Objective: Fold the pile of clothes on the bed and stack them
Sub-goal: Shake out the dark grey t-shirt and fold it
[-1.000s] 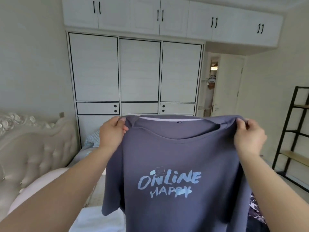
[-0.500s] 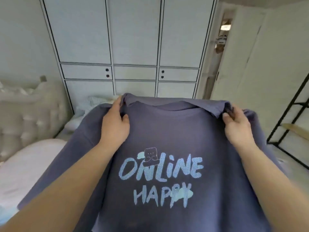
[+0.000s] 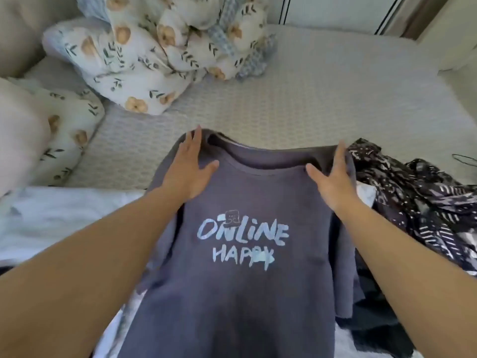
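Far left of frame: beige cushion (image 3: pixel 18 135), floral pillow (image 3: pixel 69 133) just beside it. Upper left: floral duvet (image 3: pixel 160 47) bunched on the bed (image 3: pixel 309 94), grey textured cover. White cloth (image 3: pixel 59 215) lies mid-left, running under the left forearm.

Left hand (image 3: pixel 189 169) flat on the tee (image 3: pixel 237 293), at the shoulder left of the collar. Fingers straight, thumb spread toward the collar, nothing gripped, just pressing.

Tee sits centre frame, front up ("ONLINE HAPPY" print readable), collar toward the top of the frame, hem running off the bottom edge. It lies on the bed over the white cloth; its left sleeve looks tucked or folded under, can't confirm from this angle.

Right hand (image 3: pixel 333 177) mirrors the left: flat on the shoulder right of the collar, fingers extended, thumb pointing inward, holding nothing.

Right of frame: dark patterned garment (image 3: pixel 423 192) in a heap, touching the tee's right edge. Another dark cloth (image 3: pixel 374 313) lies below it at lower right, partly under the tee. A wire hanger (image 3: pixel 464 159) shows at the right edge, mostly cut off.
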